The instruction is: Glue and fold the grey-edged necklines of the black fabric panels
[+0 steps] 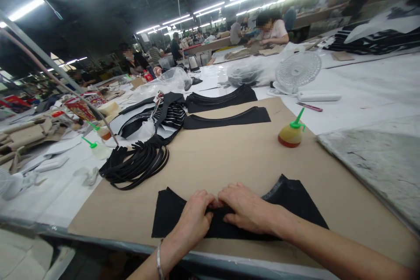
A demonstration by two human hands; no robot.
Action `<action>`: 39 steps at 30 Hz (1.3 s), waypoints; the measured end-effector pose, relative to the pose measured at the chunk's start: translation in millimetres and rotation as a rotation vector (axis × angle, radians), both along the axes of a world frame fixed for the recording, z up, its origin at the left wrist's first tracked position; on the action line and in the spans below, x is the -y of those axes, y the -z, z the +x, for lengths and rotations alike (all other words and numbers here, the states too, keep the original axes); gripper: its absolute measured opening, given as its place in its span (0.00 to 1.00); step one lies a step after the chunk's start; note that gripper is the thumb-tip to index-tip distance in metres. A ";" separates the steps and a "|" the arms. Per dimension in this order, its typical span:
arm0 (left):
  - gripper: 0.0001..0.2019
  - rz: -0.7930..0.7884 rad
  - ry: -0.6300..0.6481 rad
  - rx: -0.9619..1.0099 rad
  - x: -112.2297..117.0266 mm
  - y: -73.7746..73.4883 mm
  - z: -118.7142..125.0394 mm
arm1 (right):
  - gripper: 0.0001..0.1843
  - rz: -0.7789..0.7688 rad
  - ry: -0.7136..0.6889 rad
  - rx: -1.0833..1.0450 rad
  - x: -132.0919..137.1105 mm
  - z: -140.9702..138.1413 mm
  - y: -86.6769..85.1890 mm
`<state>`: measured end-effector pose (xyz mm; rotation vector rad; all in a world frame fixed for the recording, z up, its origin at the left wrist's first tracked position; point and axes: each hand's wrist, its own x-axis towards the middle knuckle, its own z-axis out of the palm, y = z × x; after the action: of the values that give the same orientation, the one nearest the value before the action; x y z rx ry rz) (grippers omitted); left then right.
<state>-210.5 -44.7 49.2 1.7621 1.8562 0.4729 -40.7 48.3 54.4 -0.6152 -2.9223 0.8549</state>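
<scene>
A black fabric piece (pixel 300 205) with a curved upper edge lies flat near the table's front edge. My left hand (pixel 196 213) and my right hand (pixel 244 208) meet at the middle of that curve. The fingers of both are bent over the edge, thumbs underneath toward me, pinching the fabric. On the right part of the curve a greyish, shiny strip shows along the edge. My fingertips hide the fold between them. Farther back lie a similar curved black piece (pixel 229 118) and a stack of such pieces (pixel 223 98).
Brown paper (pixel 210 153) covers the work area. A glue bottle (pixel 291 134) with a green spout stands right. Left are a bundle of black strips (pixel 134 164) and striped pieces (pixel 173 116). A small fan (pixel 298 70), a pink cutter (pixel 309 106) and a stone slab (pixel 370 157) lie around. Co-workers sit behind.
</scene>
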 end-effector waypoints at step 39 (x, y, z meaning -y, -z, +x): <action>0.27 0.638 0.156 -0.615 49.4 34.8 22.5 | 0.09 0.445 -0.227 -0.151 10.5 31.7 24.2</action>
<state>-187.9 -94.1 14.4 2.6997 2.0761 0.5429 -9.0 37.8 30.1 -0.1816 -2.9271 0.2233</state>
